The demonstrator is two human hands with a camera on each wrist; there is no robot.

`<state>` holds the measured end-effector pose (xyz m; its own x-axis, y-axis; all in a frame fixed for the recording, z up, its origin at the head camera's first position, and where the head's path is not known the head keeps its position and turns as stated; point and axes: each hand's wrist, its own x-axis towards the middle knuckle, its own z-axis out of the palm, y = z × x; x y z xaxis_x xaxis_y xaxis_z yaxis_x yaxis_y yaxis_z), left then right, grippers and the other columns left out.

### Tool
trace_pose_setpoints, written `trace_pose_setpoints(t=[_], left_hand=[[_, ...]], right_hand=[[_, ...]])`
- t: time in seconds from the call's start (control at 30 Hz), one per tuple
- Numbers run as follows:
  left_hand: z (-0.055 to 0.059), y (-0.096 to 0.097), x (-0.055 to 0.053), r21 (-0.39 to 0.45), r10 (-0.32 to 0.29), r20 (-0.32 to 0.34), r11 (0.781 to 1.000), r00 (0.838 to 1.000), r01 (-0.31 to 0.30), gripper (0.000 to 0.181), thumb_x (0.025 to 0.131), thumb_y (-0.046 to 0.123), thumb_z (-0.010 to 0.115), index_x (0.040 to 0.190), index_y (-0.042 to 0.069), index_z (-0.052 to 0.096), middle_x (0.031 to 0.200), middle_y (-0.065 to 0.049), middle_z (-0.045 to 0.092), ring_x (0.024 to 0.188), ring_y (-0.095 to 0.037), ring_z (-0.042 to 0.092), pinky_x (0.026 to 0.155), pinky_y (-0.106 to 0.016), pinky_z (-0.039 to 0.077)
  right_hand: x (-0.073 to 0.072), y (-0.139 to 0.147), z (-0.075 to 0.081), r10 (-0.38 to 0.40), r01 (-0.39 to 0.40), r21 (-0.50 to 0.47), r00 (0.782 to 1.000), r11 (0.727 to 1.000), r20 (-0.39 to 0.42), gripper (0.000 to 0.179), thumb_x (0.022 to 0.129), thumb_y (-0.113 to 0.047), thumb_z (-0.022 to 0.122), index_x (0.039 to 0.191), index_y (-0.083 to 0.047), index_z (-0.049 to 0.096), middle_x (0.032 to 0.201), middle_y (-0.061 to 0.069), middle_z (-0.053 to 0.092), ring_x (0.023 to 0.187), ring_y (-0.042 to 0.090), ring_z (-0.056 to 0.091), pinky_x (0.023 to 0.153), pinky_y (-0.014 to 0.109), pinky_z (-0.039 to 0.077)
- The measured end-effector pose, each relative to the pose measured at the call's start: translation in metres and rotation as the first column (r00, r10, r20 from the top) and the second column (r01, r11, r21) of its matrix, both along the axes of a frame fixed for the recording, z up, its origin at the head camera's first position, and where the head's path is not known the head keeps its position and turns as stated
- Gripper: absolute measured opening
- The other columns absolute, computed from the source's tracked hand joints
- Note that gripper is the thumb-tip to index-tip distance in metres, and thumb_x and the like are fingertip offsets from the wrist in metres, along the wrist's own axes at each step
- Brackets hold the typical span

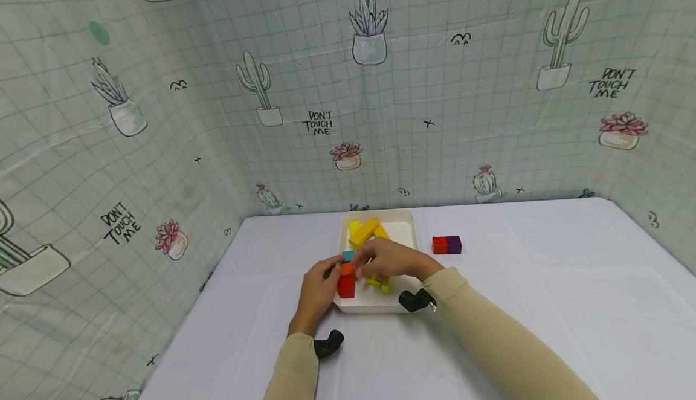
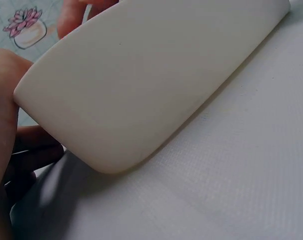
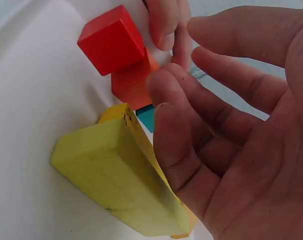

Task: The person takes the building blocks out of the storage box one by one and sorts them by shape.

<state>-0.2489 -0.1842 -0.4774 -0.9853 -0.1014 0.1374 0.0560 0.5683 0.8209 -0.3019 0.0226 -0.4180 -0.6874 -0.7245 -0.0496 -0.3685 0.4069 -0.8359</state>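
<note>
A white tray (image 1: pixel 375 309) stands on the table, its outer wall (image 2: pixel 141 85) filling much of the left wrist view. My left hand (image 1: pixel 317 288) lies at the tray's left side, its thumb and forefinger reaching over the rim beside an orange block (image 3: pixel 134 82). In front of that block is a red block (image 1: pixel 346 287); a blue block (image 1: pixel 348 255) lies behind it. My right hand (image 1: pixel 388 257) comes over the tray from the right, fingers loosely bent. Its fingertips overlap the orange block in the right wrist view, thumb apart. A yellow-green block (image 3: pixel 111 175) stands under this hand.
Several yellow blocks (image 1: pixel 364 232) lie at the back of the tray. On the table right of it, a red block (image 1: pixel 440 245) and a purple block (image 1: pixel 454 245) sit side by side. A patterned cloth (image 1: pixel 424 86) rises behind the white table (image 1: pixel 544 291).
</note>
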Motion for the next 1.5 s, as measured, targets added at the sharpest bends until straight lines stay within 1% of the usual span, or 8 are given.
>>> trace_pose_setpoints(t=[0.17,0.4,0.57,0.8,0.97,1.17,1.4,1.5], left_hand=[[0.0,-0.001,0.002,-0.008,-0.003,-0.014,1.0,1.0,0.003,0.032,0.101,0.023,0.055,0.13,0.021,0.069,0.122,-0.003,0.065,0.118,-0.024,0.058,0.105,-0.048,0.043],[0.0,0.0,0.003,0.006,-0.005,-0.03,1.0,1.0,0.005,0.032,0.101,0.022,0.056,0.13,0.02,0.069,0.123,-0.004,0.065,0.119,-0.025,0.057,0.105,-0.047,0.043],[0.0,-0.001,0.002,0.002,-0.007,-0.043,1.0,0.999,0.007,0.032,0.101,0.021,0.056,0.13,0.019,0.069,0.126,-0.005,0.065,0.122,-0.027,0.057,0.106,-0.049,0.042],[0.0,0.002,0.005,-0.002,0.01,-0.009,1.0,1.0,-0.01,0.031,0.102,0.023,0.056,0.13,0.02,0.069,0.126,-0.004,0.065,0.122,-0.027,0.056,0.106,-0.048,0.042],[0.003,0.003,0.004,-0.011,0.012,-0.024,1.0,1.0,-0.012,0.031,0.102,0.022,0.056,0.13,0.02,0.069,0.123,-0.004,0.066,0.12,-0.026,0.058,0.105,-0.047,0.044],[0.004,0.003,0.004,-0.008,0.003,-0.045,1.0,0.999,-0.003,0.031,0.101,0.022,0.057,0.129,0.018,0.07,0.119,-0.004,0.066,0.115,-0.025,0.059,0.103,-0.047,0.045],[0.002,0.001,0.003,-0.011,-0.011,-0.059,1.0,0.998,0.011,0.03,0.101,0.022,0.057,0.128,0.018,0.07,0.12,-0.005,0.066,0.117,-0.025,0.059,0.104,-0.047,0.044],[0.002,0.001,0.003,-0.012,-0.006,-0.05,1.0,0.999,0.006,0.031,0.101,0.023,0.057,0.129,0.019,0.07,0.12,-0.004,0.066,0.116,-0.025,0.059,0.105,-0.047,0.044]], right_hand=[[-0.001,-0.013,-0.002,0.037,-0.032,0.075,0.997,0.997,-0.067,0.013,0.089,-0.011,0.071,0.101,-0.012,0.075,0.086,-0.004,0.067,0.066,0.014,0.056,0.06,0.027,0.048],[0.005,-0.021,-0.004,0.021,-0.004,0.172,0.995,0.985,-0.102,0.015,0.089,-0.013,0.074,0.103,-0.012,0.075,0.086,-0.007,0.067,0.075,0.014,0.058,0.067,0.028,0.05],[0.004,-0.025,-0.004,0.02,-0.002,0.2,0.996,0.98,-0.089,0.014,0.088,-0.013,0.074,0.101,-0.015,0.076,0.086,-0.007,0.067,0.072,0.014,0.056,0.063,0.028,0.047],[0.004,-0.026,-0.003,0.022,-0.01,0.25,0.999,0.968,-0.045,0.015,0.088,-0.016,0.077,0.102,-0.017,0.077,0.089,-0.007,0.068,0.077,0.015,0.055,0.066,0.028,0.046],[0.005,-0.027,0.0,0.039,-0.026,0.276,0.998,0.961,-0.044,0.015,0.087,-0.019,0.078,0.102,-0.016,0.077,0.088,-0.007,0.068,0.075,0.014,0.053,0.064,0.026,0.043],[0.005,-0.028,0.0,0.072,-0.055,0.293,0.996,0.955,-0.046,0.027,0.087,-0.021,0.079,0.113,-0.014,0.076,0.096,-0.009,0.068,0.086,0.013,0.056,0.074,0.027,0.048],[0.002,-0.026,-0.003,0.099,-0.08,0.285,0.994,0.955,-0.053,0.025,0.086,-0.02,0.078,0.111,-0.019,0.075,0.096,-0.01,0.067,0.089,0.013,0.055,0.078,0.029,0.048],[0.001,-0.025,-0.005,0.097,-0.077,0.285,0.994,0.955,-0.058,0.025,0.086,-0.021,0.079,0.111,-0.02,0.074,0.095,-0.01,0.066,0.089,0.013,0.056,0.078,0.03,0.049]])
